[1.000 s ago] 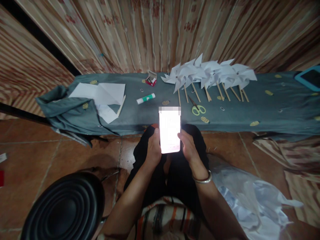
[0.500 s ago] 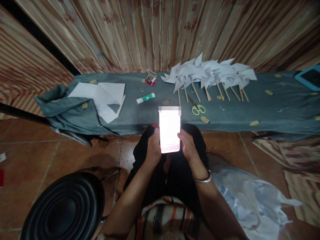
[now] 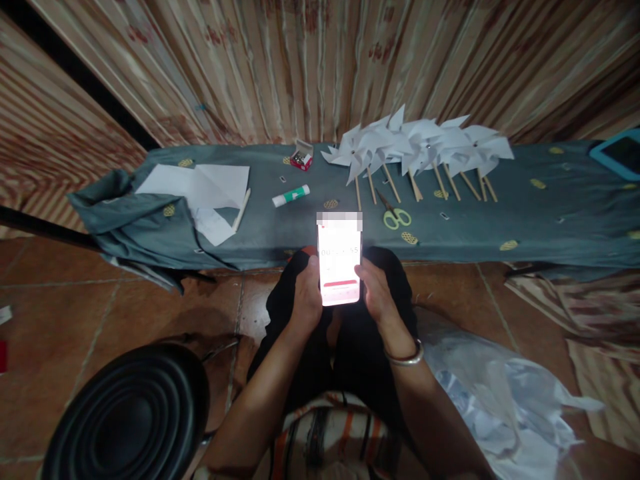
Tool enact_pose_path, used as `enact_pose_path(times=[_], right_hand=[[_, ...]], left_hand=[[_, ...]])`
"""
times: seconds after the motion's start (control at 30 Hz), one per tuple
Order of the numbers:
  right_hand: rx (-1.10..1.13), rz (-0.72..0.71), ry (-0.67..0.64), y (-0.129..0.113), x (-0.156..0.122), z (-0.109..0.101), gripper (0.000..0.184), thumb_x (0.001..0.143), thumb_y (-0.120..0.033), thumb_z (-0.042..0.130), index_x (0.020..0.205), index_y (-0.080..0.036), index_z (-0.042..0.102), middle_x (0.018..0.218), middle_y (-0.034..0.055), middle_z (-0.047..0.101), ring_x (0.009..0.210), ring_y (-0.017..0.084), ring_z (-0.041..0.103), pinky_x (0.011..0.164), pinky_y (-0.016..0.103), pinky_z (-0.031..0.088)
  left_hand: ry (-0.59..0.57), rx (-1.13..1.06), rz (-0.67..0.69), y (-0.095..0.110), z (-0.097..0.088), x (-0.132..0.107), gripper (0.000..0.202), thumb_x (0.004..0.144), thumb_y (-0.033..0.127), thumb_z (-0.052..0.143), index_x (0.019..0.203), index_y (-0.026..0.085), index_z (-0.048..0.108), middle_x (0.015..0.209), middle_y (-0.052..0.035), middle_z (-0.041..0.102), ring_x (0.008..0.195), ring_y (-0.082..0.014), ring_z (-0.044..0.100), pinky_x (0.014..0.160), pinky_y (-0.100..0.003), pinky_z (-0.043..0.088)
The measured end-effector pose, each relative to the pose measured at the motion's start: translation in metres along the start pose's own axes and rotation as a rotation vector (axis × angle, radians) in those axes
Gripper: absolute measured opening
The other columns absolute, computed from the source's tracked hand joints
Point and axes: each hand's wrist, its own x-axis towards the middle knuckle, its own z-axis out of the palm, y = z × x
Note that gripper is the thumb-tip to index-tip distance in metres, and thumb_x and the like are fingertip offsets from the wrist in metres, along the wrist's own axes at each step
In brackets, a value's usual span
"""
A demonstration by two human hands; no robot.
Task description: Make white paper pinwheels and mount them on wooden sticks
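A smartphone (image 3: 340, 267) with a bright white screen is held upright above my lap, a row of digits and a red bar showing on it. My left hand (image 3: 307, 293) grips its left edge, thumb along the side. On the right edge my right hand (image 3: 376, 291) is closed round it, its thumb at the screen's border; a silver bangle circles that wrist. Just beyond the phone, green-handled scissors (image 3: 396, 216) and a glue stick (image 3: 291, 195) lie on the cloth. Several white paper pinwheels (image 3: 420, 148) on wooden sticks sit in a row behind the scissors.
A grey-green cloth (image 3: 470, 230) covers the low bench. On it are a small red box of pins (image 3: 302, 157), white paper sheets (image 3: 220, 185), a white pen (image 3: 242, 211) and a blue-framed tablet (image 3: 620, 155). A black stool (image 3: 125, 420) and a plastic bag (image 3: 505, 393) flank me.
The phone's screen has changed from a nearly blank white page to one with digits and a red bar. Both hands keep the same hold and place.
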Motion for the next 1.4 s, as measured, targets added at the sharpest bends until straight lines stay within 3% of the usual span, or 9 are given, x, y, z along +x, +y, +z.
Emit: enact_pose_path(times=[0.33,0.63,0.83,1.07,1.23,1.4], right_hand=[[-0.016,-0.001,0.006,-0.003,-0.001,0.001,0.036,0.082,-0.042,0.054,0.104,-0.02,0.072,0.103,0.0034,0.075,0.105,0.027,0.064,0.091,0.038,0.05],[-0.017,-0.019,-0.033,-0.001,-0.003,0.001,0.039,0.085,-0.048,0.053,0.108,-0.022,0.07,0.105,0.0034,0.074,0.102,0.027,0.064,0.083,0.036,0.052],[-0.089,-0.048,-0.075,-0.009,-0.008,0.002,0.043,0.089,-0.051,0.049,0.116,-0.022,0.066,0.109,0.0046,0.072,0.103,0.026,0.064,0.083,0.034,0.051],[-0.231,-0.052,-0.157,-0.009,-0.012,-0.002,0.042,0.092,-0.054,0.044,0.104,-0.021,0.068,0.083,0.0039,0.073,0.071,0.02,0.064,0.065,0.029,0.049],[-0.02,0.035,-0.275,-0.008,-0.013,0.001,0.046,0.093,-0.056,0.042,0.094,-0.017,0.066,0.066,0.003,0.067,0.05,0.014,0.057,0.047,0.025,0.043],[0.113,0.096,-0.284,-0.004,-0.01,0.001,0.049,0.091,-0.06,0.042,0.09,-0.016,0.064,0.057,0.0019,0.062,0.048,0.014,0.056,0.045,0.025,0.04]], left_hand=[[0.008,0.064,0.007,0.004,-0.001,-0.001,0.061,0.089,0.065,0.036,0.087,0.015,0.071,0.084,-0.0075,0.075,0.077,-0.0218,0.068,0.067,-0.029,0.05],[0.034,0.0,-0.04,0.011,0.002,-0.004,0.063,0.088,0.064,0.039,0.09,0.012,0.073,0.086,-0.0086,0.076,0.076,-0.0233,0.07,0.064,-0.03,0.052],[0.091,-0.018,0.013,0.011,0.0,-0.007,0.063,0.087,0.065,0.041,0.091,0.011,0.073,0.085,-0.0096,0.076,0.078,-0.0246,0.07,0.067,-0.032,0.052],[0.159,0.024,0.088,0.014,-0.007,-0.006,0.068,0.086,0.069,0.037,0.08,0.012,0.073,0.078,-0.0095,0.075,0.073,-0.0232,0.071,0.059,-0.029,0.051],[0.15,0.016,0.059,0.018,-0.007,-0.005,0.068,0.088,0.066,0.035,0.079,0.011,0.072,0.072,-0.0092,0.075,0.065,-0.0217,0.07,0.053,-0.027,0.05],[0.112,0.054,0.088,0.028,-0.005,-0.003,0.067,0.09,0.065,0.033,0.074,0.012,0.072,0.069,-0.0082,0.074,0.062,-0.0202,0.069,0.053,-0.027,0.05]])
